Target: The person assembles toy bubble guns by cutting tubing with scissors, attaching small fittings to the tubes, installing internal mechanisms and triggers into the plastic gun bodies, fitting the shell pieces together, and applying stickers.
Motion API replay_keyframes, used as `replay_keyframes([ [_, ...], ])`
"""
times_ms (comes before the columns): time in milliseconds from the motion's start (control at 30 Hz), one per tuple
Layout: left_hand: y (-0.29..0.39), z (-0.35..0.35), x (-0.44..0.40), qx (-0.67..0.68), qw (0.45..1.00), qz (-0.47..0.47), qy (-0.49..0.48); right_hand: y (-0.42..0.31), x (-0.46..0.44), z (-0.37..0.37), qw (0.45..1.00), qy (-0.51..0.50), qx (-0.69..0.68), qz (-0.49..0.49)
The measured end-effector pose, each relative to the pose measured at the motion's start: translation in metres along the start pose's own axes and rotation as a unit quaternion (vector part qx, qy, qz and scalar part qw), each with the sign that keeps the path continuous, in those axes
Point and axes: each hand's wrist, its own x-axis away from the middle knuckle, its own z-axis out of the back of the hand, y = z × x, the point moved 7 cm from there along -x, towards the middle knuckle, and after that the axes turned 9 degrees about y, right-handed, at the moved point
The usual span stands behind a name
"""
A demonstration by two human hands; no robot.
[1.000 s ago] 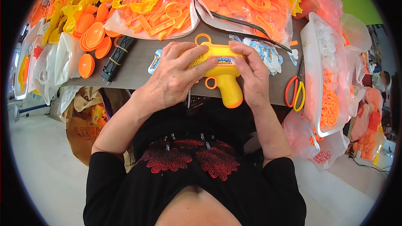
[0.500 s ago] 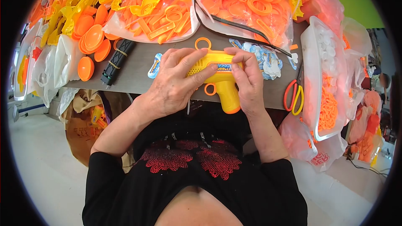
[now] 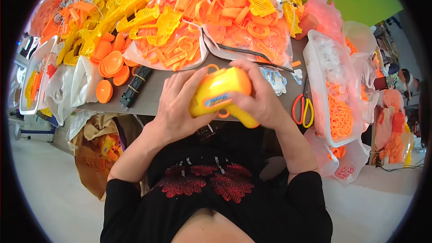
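A yellow toy bubble gun [image 3: 223,83] with a blue label on its side is held up at the front edge of the table, slightly blurred. My left hand [image 3: 176,102] is closed around its left end. My right hand [image 3: 265,99] grips the rounded rear end, thumb near the label. The handle points down and right. Part of an orange ring [image 3: 213,66] shows above the gun, and a bit of orange trigger shows below. Blue-and-white stickers [image 3: 274,81] lie just beyond my right hand.
Heaps of orange parts [image 3: 238,11] and yellow parts [image 3: 162,24] fill the back. Orange cups [image 3: 104,91] and a black banded bundle [image 3: 136,86] lie left. Scissors [image 3: 308,111] and a white bin [image 3: 321,121] with orange chains stand right. A paper bag [image 3: 90,166] sits below left.
Both hands have tilted the toy gun, bringing its rounded rear end up towards me. My left fingers have moved off the label to the gun's left end. The view has shifted slightly.
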Motion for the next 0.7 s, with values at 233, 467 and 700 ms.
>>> replay_keyframes([
  [233, -0.018, 0.036, 0.059, 0.212, 0.902, 0.313, -0.21, -0.042, 0.026, -0.081, 0.964, -0.136, 0.113, 0.199],
  [467, -0.11, 0.162, 0.212, 0.386, 0.788, 0.479, -0.012, -0.011, -0.08, -0.005, 0.987, 0.119, 0.089, 0.066],
  [700, -0.198, 0.285, 0.451, 0.288, 0.557, 0.628, 0.461, 0.041, -0.182, 0.083, 0.773, 0.267, 0.554, 0.153],
])
